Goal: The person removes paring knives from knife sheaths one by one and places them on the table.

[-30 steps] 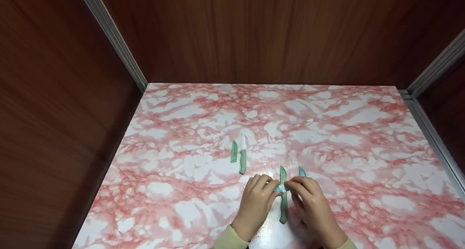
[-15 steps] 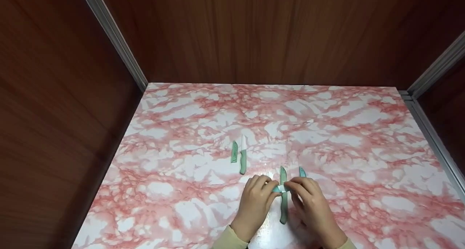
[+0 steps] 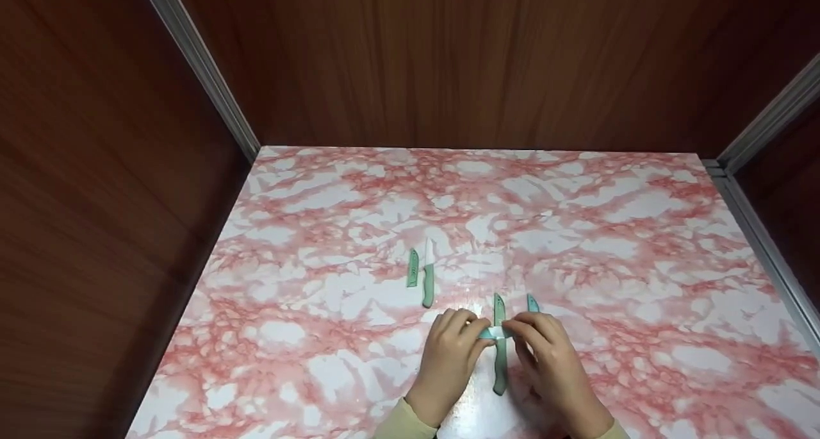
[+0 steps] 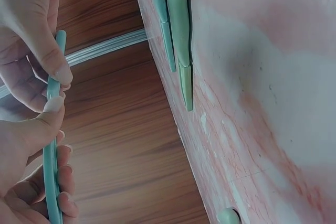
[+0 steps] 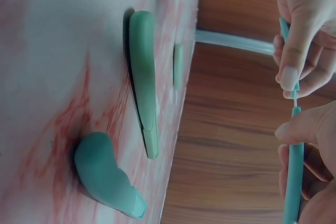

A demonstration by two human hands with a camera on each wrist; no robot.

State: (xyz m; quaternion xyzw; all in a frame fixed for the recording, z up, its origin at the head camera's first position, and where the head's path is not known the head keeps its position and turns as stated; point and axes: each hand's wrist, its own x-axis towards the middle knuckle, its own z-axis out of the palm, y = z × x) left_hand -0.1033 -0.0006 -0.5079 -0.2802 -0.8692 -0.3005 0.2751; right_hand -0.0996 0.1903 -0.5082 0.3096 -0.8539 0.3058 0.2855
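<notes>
Shift since a second ago: hardly any in left hand [image 3: 450,356] or right hand [image 3: 552,356]; just a slightly wider strip of pale blade [image 3: 497,332] bared between the fingertips.
Held teal knife [image 5: 295,174]: raised crosswise above the sheathed green knife [image 3: 500,365], apart from it; smooth, slim teal pieces at both ends, thin and flat between.
Left grip: clamped on the left end of the held teal knife, thumb on the near side, fingers curled behind.
Right grip: clamped likewise on the right end.
Sheathed green knife: flat on the table, tapered cover pointing away, handle matte, rounded and gently curved.
Second teal knife [image 5: 102,169]: just right of the sheathed green knife; bulging smooth handle, tapered cover, partly hidden in the head view.
Bare green knife [image 3: 428,286]: left of and beyond the sheathed green knife; curved handle, whitish pointed blade.
Loose green sheath [image 3: 413,269]: farther left from the sheathed green knife; flat, tapered, with small surface marks.
Tabletop [image 3: 307,362]: beneath the sheathed green knife; glossy, marbled red and white.
Walls [image 3: 435,61]: well beyond the sheathed green knife and to both sides; dark reddish-brown wood grain.
</notes>
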